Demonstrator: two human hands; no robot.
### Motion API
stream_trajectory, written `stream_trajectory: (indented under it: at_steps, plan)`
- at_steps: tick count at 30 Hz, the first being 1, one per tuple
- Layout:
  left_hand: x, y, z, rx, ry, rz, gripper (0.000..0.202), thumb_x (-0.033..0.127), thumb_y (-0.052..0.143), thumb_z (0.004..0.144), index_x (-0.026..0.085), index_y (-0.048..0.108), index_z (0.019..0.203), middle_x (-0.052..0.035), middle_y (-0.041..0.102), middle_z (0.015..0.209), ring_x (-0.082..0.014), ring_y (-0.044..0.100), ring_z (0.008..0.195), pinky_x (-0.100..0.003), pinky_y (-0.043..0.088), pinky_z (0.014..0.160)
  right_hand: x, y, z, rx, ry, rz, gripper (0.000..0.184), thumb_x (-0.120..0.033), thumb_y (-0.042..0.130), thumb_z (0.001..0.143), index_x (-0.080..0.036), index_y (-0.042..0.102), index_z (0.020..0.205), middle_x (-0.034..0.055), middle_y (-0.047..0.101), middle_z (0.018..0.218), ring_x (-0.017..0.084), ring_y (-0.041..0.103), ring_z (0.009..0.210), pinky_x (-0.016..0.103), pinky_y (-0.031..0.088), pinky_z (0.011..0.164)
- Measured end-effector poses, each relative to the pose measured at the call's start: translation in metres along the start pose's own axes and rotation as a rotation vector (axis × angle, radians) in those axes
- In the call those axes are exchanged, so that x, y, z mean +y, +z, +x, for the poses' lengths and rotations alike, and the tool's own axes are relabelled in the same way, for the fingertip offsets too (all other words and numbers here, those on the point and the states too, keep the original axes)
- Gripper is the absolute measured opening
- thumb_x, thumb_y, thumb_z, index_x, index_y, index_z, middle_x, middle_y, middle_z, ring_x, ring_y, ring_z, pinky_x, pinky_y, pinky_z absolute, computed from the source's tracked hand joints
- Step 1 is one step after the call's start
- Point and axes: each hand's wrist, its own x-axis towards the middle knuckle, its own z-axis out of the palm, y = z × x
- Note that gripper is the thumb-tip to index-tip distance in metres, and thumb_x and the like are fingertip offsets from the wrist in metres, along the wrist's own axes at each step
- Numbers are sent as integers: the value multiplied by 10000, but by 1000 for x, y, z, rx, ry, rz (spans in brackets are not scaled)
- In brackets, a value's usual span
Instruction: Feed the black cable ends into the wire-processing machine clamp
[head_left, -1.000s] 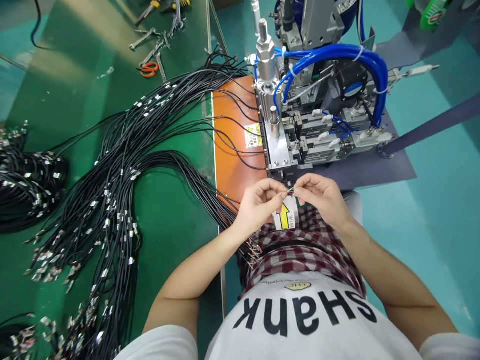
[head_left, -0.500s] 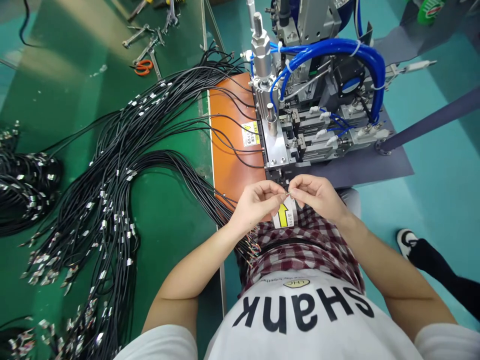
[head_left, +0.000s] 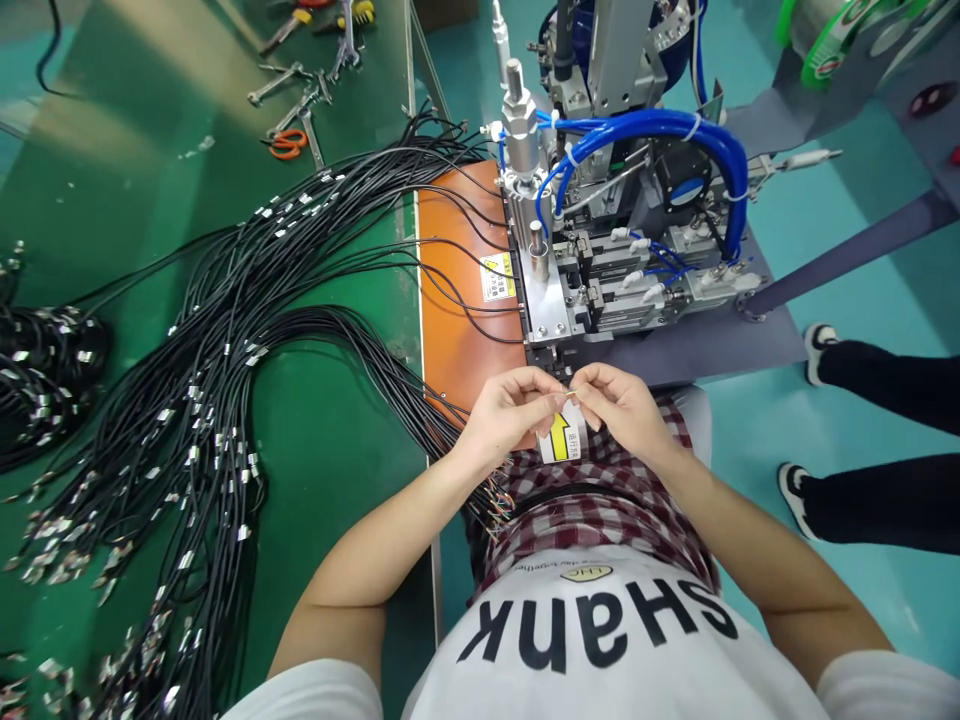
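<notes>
Yellowish wire (head_left: 571,392): held two-handed, presumably for control.
Left hand (head_left: 506,415): pinched on it.
Right hand (head_left: 619,410): likewise (the two almost meet).
Black cables (head_left: 405,385): ends lapward, perhaps for reach.

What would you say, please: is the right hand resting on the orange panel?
No, the right hand pinches thin wiring beside the left hand, off the panel.

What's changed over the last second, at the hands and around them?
The right hand has moved slightly in toward the left hand, narrowing the gap at the thin wires; no release shows. Another person's legs have come into view at the picture's right. Both hands keep pinching; the black cables and machine stay put.
</notes>
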Motion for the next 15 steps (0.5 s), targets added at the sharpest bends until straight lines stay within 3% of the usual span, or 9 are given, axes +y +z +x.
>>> stream_trajectory:
  at_steps: [7, 12, 15]
  plan:
    - [-1, 0, -1, -5, 101, -66, 171, 279, 758, 851, 122, 688, 846, 20, 576, 511, -69, 491, 457, -197, 370, 496, 1, 14, -9, 103, -8, -6, 217, -414, 636, 954, -210, 607, 883, -64, 483, 605, 84, 397, 507, 242, 340, 517]
    - [-3, 2, -2, 39, 83, -88, 177, 282, 777, 822, 136, 679, 836, 31, 569, 524, -59, 474, 454, -190, 349, 481, 5, 28, -23, 203, -243, -387, 131, -291, 593, 969, -210, 605, 866, -4, 588, 777, 119, 516, 657, 275, 407, 627]
    - [-5, 3, -3, 88, 57, -85, 209, 297, 803, 780, 144, 666, 820, 56, 524, 515, -40, 409, 432, -173, 296, 437, 4, 25, -25, 157, -306, -540, 84, -231, 598, 950, -204, 621, 873, 9, 613, 820, 130, 544, 708, 287, 417, 672]
